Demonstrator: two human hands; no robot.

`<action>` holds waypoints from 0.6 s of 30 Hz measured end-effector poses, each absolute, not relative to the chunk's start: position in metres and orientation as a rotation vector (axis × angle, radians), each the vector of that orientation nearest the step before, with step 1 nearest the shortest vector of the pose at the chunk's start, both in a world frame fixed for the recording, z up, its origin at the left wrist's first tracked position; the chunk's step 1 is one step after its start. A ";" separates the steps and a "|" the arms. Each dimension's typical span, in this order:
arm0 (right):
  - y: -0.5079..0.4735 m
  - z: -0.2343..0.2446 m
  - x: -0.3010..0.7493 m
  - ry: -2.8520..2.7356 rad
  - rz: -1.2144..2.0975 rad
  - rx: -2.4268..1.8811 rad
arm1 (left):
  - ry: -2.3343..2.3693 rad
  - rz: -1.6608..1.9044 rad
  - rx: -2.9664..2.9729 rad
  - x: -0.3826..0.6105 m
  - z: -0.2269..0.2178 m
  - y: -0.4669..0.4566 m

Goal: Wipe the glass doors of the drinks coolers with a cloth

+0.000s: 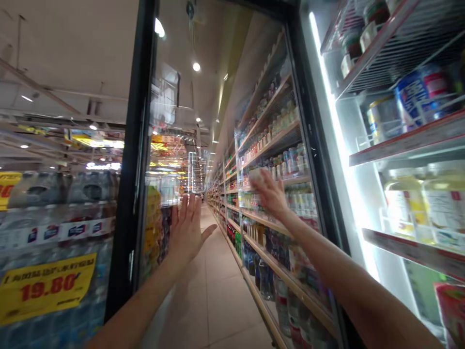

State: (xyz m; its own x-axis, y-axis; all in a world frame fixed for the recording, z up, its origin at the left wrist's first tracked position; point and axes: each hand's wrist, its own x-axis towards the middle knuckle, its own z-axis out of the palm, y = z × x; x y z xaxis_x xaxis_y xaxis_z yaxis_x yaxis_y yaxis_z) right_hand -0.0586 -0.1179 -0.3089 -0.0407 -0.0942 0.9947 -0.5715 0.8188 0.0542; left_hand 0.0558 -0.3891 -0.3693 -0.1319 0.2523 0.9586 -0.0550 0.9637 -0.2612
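A glass fridge door (218, 145) with a black frame stands swung out in front of me. My left hand (187, 230) is flat on the glass near its left frame, fingers spread and pointing up. My right hand (271, 194) presses the glass further right and higher, fingers stretched out. Neither hand holds anything. Through the glass I see a long shop aisle.
The open fridge interior (407, 145) on the right holds cans and bottles on lit wire shelves. Stacked water bottles with a yellow price tag (45, 286) stand at the left. Long shelves of drinks (269, 145) line the tiled aisle's right side.
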 end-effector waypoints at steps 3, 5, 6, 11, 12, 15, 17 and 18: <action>-0.073 -0.303 -0.073 -1.511 0.783 0.107 | -1.680 0.277 -0.155 0.055 -0.370 -0.389; -0.055 -0.311 -0.076 -1.515 0.821 0.039 | -1.683 0.274 -0.148 0.054 -0.371 -0.388; -0.054 -0.321 -0.075 -1.532 0.800 0.062 | -1.683 0.270 -0.146 0.054 -0.372 -0.387; -0.070 -0.376 -0.063 -1.652 0.377 0.556 | -1.681 0.245 -0.141 0.053 -0.376 -0.384; -0.070 -0.380 -0.063 -1.640 0.367 0.555 | -1.684 0.238 -0.139 0.053 -0.376 -0.384; -0.069 -0.375 -0.067 -1.534 0.589 0.249 | -1.698 0.226 -0.135 0.054 -0.376 -0.384; -0.079 -0.372 -0.065 -1.513 0.651 0.179 | -1.709 0.220 -0.128 0.055 -0.375 -0.384; -0.087 -0.372 -0.061 -1.553 0.582 0.292 | -1.718 0.214 -0.122 0.056 -0.376 -0.383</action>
State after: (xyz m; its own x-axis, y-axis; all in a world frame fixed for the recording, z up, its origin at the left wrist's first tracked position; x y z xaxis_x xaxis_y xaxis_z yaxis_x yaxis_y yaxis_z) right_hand -0.0614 -0.0871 -0.3724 -0.0792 0.1658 0.9830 -0.5213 0.8336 -0.1826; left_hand 0.0558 -0.3830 -0.3755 -0.1584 0.2030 0.9663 -0.0405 0.9765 -0.2118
